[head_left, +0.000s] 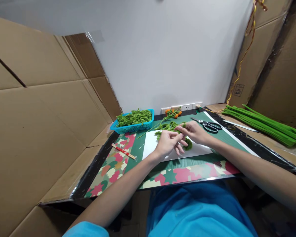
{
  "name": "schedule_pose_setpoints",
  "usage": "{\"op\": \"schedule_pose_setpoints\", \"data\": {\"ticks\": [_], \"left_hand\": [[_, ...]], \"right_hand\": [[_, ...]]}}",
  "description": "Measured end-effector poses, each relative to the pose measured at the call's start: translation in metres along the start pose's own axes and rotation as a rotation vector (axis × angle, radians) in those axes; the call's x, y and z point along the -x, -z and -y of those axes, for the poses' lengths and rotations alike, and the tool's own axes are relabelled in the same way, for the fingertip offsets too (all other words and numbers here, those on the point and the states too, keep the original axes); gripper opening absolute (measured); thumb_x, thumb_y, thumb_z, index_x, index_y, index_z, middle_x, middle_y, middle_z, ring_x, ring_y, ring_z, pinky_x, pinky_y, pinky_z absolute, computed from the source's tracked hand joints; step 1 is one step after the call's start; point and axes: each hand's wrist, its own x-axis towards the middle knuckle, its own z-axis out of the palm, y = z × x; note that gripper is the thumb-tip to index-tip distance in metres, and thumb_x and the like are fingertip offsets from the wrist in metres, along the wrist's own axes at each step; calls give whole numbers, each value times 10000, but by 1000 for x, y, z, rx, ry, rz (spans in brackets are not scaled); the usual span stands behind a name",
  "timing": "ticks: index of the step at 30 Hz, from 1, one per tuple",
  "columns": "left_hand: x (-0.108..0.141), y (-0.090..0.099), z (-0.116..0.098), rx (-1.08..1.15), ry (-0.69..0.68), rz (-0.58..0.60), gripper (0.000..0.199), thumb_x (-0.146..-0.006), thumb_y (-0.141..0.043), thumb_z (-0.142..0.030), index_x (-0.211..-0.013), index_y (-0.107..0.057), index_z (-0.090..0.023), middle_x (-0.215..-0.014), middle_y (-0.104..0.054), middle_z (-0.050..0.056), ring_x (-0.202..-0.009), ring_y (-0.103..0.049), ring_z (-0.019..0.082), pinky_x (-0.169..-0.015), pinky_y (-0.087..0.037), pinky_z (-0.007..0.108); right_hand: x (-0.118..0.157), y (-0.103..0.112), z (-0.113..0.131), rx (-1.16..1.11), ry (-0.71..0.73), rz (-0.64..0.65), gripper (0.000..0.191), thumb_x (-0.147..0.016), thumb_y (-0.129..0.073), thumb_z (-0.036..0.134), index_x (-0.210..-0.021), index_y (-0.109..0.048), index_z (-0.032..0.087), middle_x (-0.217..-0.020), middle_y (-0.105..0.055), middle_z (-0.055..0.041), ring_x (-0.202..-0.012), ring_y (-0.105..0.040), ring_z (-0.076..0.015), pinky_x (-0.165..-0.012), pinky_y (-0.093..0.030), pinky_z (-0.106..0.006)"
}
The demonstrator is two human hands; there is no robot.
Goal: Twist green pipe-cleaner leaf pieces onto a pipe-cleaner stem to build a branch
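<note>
Over a white sheet (150, 144) on the table, my left hand (169, 142) and my right hand (191, 131) meet at the fingertips. Both pinch at a small green fuzzy piece (184, 125), mostly hidden by the fingers. Loose curled green pieces (169, 125) lie just behind the hands, and more green curls (188, 144) show below my right hand. A blue basket (134, 127) at the back left holds many green curled pieces (135, 117).
Black-handled scissors (210, 126) lie right of my hands. Orange flowers on a green stem (173, 113) rest behind. A red-wrapped stick (123, 151) lies left. Long green stems (263, 125) are stacked far right. Cardboard walls (39, 98) flank the table.
</note>
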Motion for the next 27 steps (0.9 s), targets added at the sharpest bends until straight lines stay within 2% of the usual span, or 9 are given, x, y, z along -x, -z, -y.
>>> {"op": "schedule_pose_setpoints", "data": {"ticks": [4, 7, 11, 14, 16, 19, 22, 25, 27], "left_hand": [[-3, -1, 1, 45, -9, 12, 571, -771, -797, -648, -899, -650, -112, -809, -786, 137, -439, -675, 167, -370, -492, 235], [-4, -1, 1, 20, -27, -9, 518, -830, -728, -648, -838, -603, -146, -695, -751, 85, -383, -628, 145, -324, -406, 202], [-2, 0, -3, -86, -41, -71, 439, -883, -679, -518, -671, -609, -140, -512, -651, 40, -299, -522, 103, -288, -296, 181], [-2, 1, -5, -105, -51, -94, 417, -876, -678, -470, -645, -634, -126, -507, -651, 54, -297, -516, 107, -283, -310, 195], [-2, 1, -5, -83, -64, -82, 427, -870, -691, -507, -683, -637, -126, -540, -667, 55, -316, -547, 119, -289, -340, 201], [-3, 0, -3, -28, -81, -71, 466, -851, -715, -587, -777, -636, -134, -584, -679, 38, -339, -582, 133, -298, -373, 205], [-4, -1, -3, 10, -92, -97, 511, -817, -750, -621, -838, -659, -118, -692, -735, 76, -359, -606, 143, -305, -399, 218], [-5, -2, -4, 41, -65, -111, 560, -792, -772, -638, -862, -698, -87, -856, -789, 164, -394, -639, 153, -342, -457, 241], [-5, -2, -6, 69, -34, -102, 587, -774, -788, -647, -873, -716, -73, -903, -795, 196, -417, -657, 163, -368, -485, 252]], "right_hand": [[0, 0, -1, -214, -60, -66, 494, -970, -611, 608, -1063, -775, 152, -827, -782, -69, -659, -741, -207, -622, -611, -294], [2, 0, -2, -267, -58, -74, 498, -1000, -562, 606, -1091, -764, 160, -828, -779, -68, -677, -759, -214, -640, -624, -306], [4, 1, -1, 84, 71, -112, 443, -1032, -530, 523, -937, -779, 168, -737, -766, -64, -617, -722, -187, -577, -539, -261], [3, 1, 1, 242, 130, -151, 439, -1040, -511, 489, -910, -782, 169, -670, -739, -51, -530, -635, -156, -546, -480, -262], [2, 1, 2, 169, 93, -167, 450, -1033, -524, 519, -917, -779, 166, -702, -745, -59, -565, -659, -167, -566, -505, -268], [1, 0, 3, -170, -43, -137, 458, -975, -612, 599, -924, -760, 168, -813, -767, -73, -673, -732, -203, -649, -595, -304], [2, -2, 2, -420, -114, -130, 446, -861, -763, 609, -775, -705, 176, -753, -728, -41, -671, -717, -196, -672, -624, -322], [2, -4, 2, -424, -86, -164, 452, -789, -846, 565, -658, -655, 177, -647, -674, -12, -639, -677, -178, -617, -592, -288], [2, -5, 3, -396, -65, -183, 401, -786, -850, 551, -782, -741, 165, -700, -727, -28, -676, -700, -194, -621, -588, -290]]}}
